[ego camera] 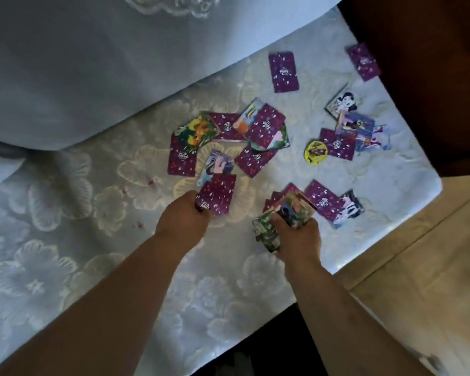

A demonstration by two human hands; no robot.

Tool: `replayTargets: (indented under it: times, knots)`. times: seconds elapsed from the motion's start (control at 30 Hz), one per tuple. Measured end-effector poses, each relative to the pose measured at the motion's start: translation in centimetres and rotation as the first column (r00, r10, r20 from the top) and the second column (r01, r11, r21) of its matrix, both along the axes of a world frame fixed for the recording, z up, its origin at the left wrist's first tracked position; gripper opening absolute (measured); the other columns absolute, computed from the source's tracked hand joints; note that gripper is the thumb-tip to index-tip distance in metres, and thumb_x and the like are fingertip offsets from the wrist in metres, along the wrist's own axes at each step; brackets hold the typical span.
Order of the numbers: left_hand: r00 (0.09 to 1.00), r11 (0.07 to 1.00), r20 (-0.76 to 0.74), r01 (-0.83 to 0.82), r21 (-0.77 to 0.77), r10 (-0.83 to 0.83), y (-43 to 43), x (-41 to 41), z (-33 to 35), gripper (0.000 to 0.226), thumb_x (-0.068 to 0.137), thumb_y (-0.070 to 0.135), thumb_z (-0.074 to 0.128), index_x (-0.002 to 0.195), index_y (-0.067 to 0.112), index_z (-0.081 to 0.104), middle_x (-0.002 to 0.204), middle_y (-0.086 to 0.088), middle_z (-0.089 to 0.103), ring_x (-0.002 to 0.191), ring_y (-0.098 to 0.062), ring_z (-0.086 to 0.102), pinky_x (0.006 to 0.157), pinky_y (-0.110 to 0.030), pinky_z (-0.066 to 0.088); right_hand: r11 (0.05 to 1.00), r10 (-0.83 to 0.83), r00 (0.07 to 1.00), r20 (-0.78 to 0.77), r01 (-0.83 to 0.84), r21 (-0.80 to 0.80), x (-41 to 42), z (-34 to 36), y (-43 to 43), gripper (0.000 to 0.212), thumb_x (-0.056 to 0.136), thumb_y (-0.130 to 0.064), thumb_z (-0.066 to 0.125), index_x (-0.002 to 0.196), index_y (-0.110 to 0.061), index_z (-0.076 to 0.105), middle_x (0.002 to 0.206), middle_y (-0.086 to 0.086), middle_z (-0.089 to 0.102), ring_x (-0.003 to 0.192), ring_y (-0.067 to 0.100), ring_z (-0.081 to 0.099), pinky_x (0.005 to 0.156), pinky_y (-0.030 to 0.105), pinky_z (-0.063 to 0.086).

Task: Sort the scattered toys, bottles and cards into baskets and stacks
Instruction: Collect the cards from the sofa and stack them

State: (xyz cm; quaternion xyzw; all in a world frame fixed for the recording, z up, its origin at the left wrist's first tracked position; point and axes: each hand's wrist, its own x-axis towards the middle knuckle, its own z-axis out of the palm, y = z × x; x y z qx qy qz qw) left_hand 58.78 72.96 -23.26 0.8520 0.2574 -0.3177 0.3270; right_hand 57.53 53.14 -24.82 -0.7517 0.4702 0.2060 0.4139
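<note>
- While both bare forearms reach out over the pale floral-embossed mattress (65,267), the step in hand looks like gathering loose cards into one stack.
- The right hand (296,234) has its fingers curled tight around a thick, uneven bundle of picture cards (288,213), some edges sticking out crooked.
- The left hand (182,221) pinches the near corner of a single purple card with white specks (217,198), face down; its fingertips are hidden beneath the card.
- Just beyond that card lies an overlapping ring of purple-backed and colourful pony cards (228,137), several touching one another.
- To the right, near the mattress edge, sit a small pair of cards (334,204) and, farther off, another small cluster (347,131) beside a round yellow-green disc (315,153).
- Farthest away rest one lone purple card (283,72) and another at the far right edge (363,61).
- Next, I judge, the pinched card needs carrying across onto the bundle, then squaring up so nothing slips.
</note>
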Motion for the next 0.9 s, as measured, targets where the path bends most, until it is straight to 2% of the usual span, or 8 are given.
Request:
replayTargets:
  times: [0.1,0.27,0.4,0.5,0.63,0.77,0.83,0.9]
  knots:
    - [0.998,0.975,-0.014,0.063,0.214,-0.062,-1.0,3.0,-1.4,0.042,0.089,0.037,0.061,0.114,0.004,0.056,0.113,-0.02,0.063,0.104,-0.038,0.06,0.086,-0.041,0.048,0.993,-0.112,0.992,-0.064,0.114,0.038,1.8,-1.2,-1.4,0.088,0.044,-0.057,0.083,0.114,-0.013,0.055,0.104,0.012,0.064,0.094,0.035,0.064,0.079,0.052,0.056]
    - [0.998,0.914,-0.042,0.065,0.4,-0.052,-3.6,6.6,-1.9,0.088,0.077,0.052,0.073,0.137,0.002,0.033,0.138,-0.021,0.043,0.128,-0.038,0.043,0.097,-0.046,0.043,0.991,0.123,0.987,-0.103,-0.127,-0.03,4.8,-1.9,0.0,0.067,0.071,-0.041,0.074,0.127,-0.015,0.047,0.116,0.01,0.059,0.103,0.034,0.06,0.087,0.046,0.052]
    - [0.983,0.851,-0.081,0.185,0.491,-0.168,-4.7,7.3,-2.4,0.087,0.077,0.056,0.071,0.137,0.005,0.034,0.138,-0.019,0.046,0.128,-0.038,0.042,0.098,-0.045,0.041,0.97,0.238,0.971,0.001,-0.238,0.049,5.4,-0.2,-1.6,0.033,0.077,-0.029,0.074,0.102,-0.018,0.054,0.088,0.0,0.063,0.083,0.025,0.063,0.073,0.038,0.054]
    - [0.986,0.899,-0.095,0.166,0.404,-0.139,-4.5,7.5,-2.8,0.073,0.074,0.058,0.072,0.125,0.011,0.048,0.126,-0.017,0.058,0.12,-0.038,0.051,0.092,-0.044,0.045,0.912,0.411,0.911,0.038,-0.41,-0.018,6.2,1.4,-5.5,0.033,0.082,-0.026,0.071,0.104,-0.022,0.046,0.082,-0.007,0.057,0.079,0.022,0.059,0.07,0.033,0.047]
    - [0.997,0.978,0.025,0.062,0.198,-0.068,-4.8,7.0,-1.8,0.039,0.084,0.041,0.068,0.1,0.008,0.058,0.101,-0.016,0.066,0.101,-0.036,0.061,0.078,-0.034,0.044,0.778,0.588,0.802,-0.108,-0.597,-0.198,7.5,1.0,-10.1,0.044,0.081,-0.027,0.07,0.117,-0.014,0.048,0.104,0.01,0.062,0.096,0.034,0.062,0.081,0.043,0.052]
    - [0.982,0.991,0.131,-0.137,-0.005,0.136,-5.1,5.5,0.3,0.019,0.088,0.026,0.067,0.094,0.009,0.06,0.086,-0.007,0.063,0.082,-0.026,0.059,0.071,-0.028,0.039,0.644,0.689,0.69,-0.22,-0.723,-0.248,8.2,0.5,-10.9,0.059,0.076,-0.036,0.077,0.119,-0.005,0.051,0.117,0.021,0.052,0.11,0.04,0.051,0.093,0.043,0.042]
    - [0.967,0.972,0.113,-0.22,-0.077,0.228,-6.1,4.3,1.1,0.015,0.087,0.023,0.068,0.093,0.012,0.061,0.083,-0.003,0.063,0.078,-0.022,0.057,0.065,-0.026,0.039,0.639,0.705,0.685,-0.183,-0.726,-0.255,7.7,0.8,-11.0,0.053,0.078,-0.037,0.075,0.115,-0.006,0.054,0.113,0.019,0.054,0.106,0.038,0.052,0.09,0.042,0.042]
    - [0.966,0.962,0.068,-0.24,-0.128,0.25,-7.6,2.9,1.4,0.012,0.087,0.023,0.069,0.092,0.015,0.062,0.079,0.001,0.062,0.075,-0.019,0.057,0.058,-0.024,0.04,0.764,0.613,0.789,-0.053,-0.608,-0.218,6.8,1.6,-11.1,0.042,0.081,-0.034,0.072,0.112,-0.01,0.054,0.103,0.01,0.059,0.095,0.031,0.056,0.076,0.036,0.045]
